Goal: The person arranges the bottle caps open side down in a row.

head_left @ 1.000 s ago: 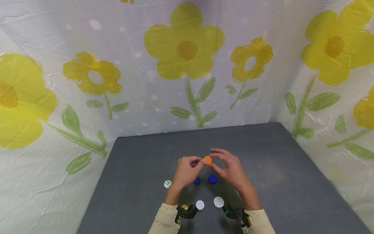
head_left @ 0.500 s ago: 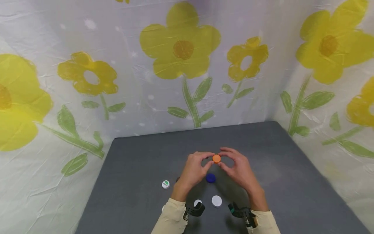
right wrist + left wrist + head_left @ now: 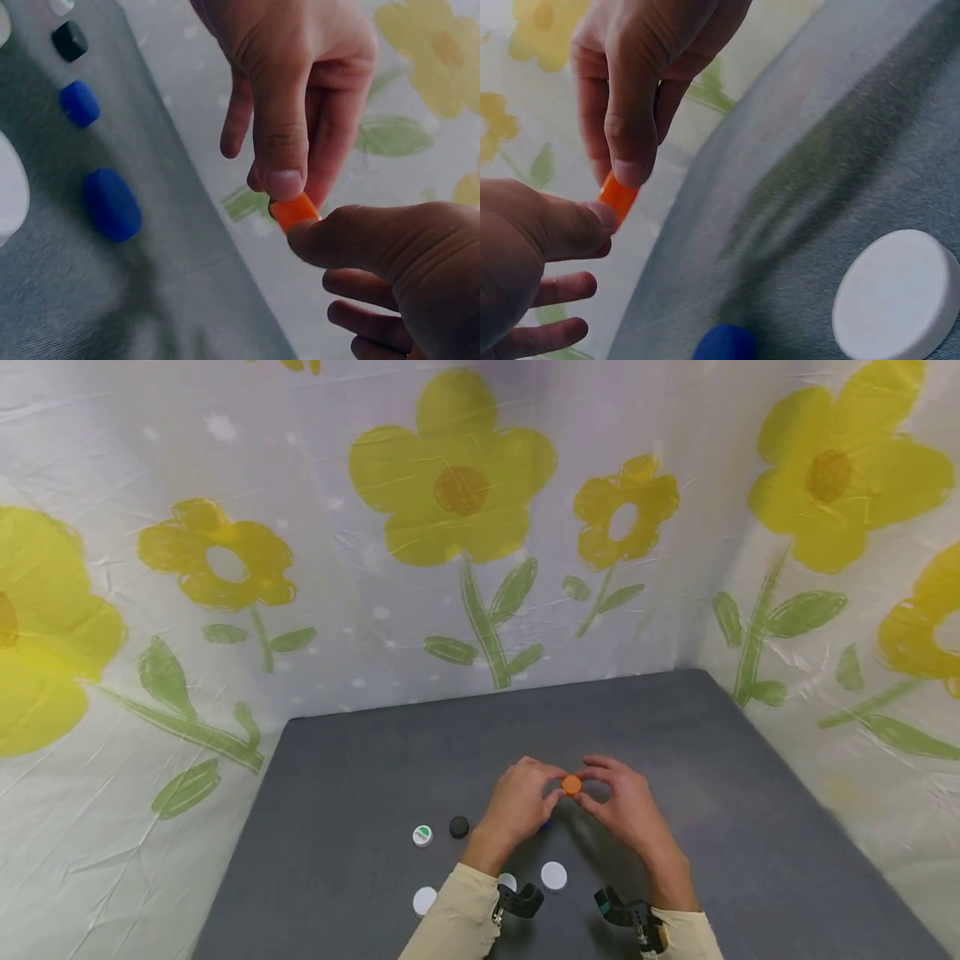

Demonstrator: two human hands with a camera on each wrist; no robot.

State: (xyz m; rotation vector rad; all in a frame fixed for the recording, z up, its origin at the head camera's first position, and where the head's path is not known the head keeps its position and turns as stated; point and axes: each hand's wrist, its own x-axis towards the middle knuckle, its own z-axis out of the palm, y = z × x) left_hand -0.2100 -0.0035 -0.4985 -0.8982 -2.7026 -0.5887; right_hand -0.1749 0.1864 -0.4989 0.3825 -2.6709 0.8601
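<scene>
An orange bottle cap (image 3: pixel 572 785) is raised over the dark table, between both hands. My left hand (image 3: pixel 517 806) pinches its left side with thumb and forefinger. From the right, my right hand (image 3: pixel 626 810) pinches the same cap between thumb and fingers. Both wrist views show the cap edge-on, thumbs of both hands against it. Beneath the hands lies a large blue cap (image 3: pixel 112 205), almost wholly covered by the left hand in the head view. A smaller blue cap (image 3: pixel 79 103) lies beside it in the right wrist view and is hidden in the head view.
Left of the hands lie a white cap with green print (image 3: pixel 422 836) and a black cap (image 3: pixel 459 827). Nearer are white caps (image 3: pixel 553 876), one (image 3: pixel 424 901) by the left sleeve and another (image 3: pixel 507 882) partly behind the wrist camera. A flower-print curtain (image 3: pixel 375 652) surrounds the grey table (image 3: pixel 360 777).
Both hands have shifted rightward with the orange cap. One second ago the right thumb stood slightly off it; now both hands pinch it. The left arm has uncovered the black cap and covers the blue ones.
</scene>
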